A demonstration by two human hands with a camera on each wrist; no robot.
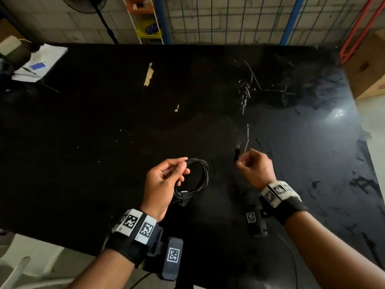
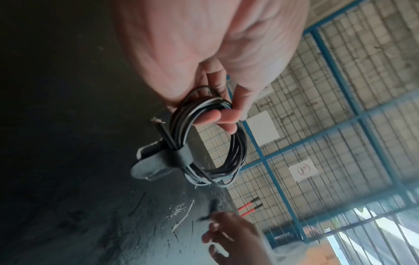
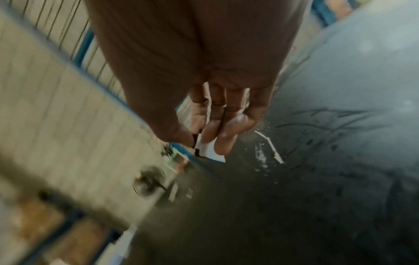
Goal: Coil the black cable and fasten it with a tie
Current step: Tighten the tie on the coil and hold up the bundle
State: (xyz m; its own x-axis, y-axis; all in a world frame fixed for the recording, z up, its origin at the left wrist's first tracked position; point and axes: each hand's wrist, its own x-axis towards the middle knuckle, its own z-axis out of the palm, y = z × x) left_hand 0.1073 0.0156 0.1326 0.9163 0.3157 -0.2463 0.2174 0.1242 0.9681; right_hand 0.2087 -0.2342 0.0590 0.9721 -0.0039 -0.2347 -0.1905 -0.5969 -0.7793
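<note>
The left hand (image 1: 160, 184) holds the coiled black cable (image 1: 203, 174) just above the black worktop (image 1: 104, 132), its thumb and fingers pinched on the upper left part of the coil. In the left wrist view the fingers (image 2: 217, 116) curl through the loops of the cable (image 2: 238, 148), and a bare cut end sticks out beside the bundle. A black hook-and-loop tie (image 1: 184, 197) is already wrapped round the near side of the coil; its loose flap (image 2: 149, 161) stands out to one side of the strands. The right hand (image 1: 255, 166) is raised well apart from the coil, to its right, with the fingers curled in and the thumb and forefinger pinched on a second small black strap (image 1: 236, 154), whose free end points up away from the knuckles. The right wrist view is blurred; it shows the fingertips (image 3: 223, 141) closed on a short dark strip (image 3: 196, 143) in front of a white patch, and I cannot tell more of it. White scratches (image 1: 248, 90) mark the worktop beyond the hands, a strip of torn tape (image 1: 149, 74) lies further back, and papers (image 1: 39, 62) sit at the far left corner.
</note>
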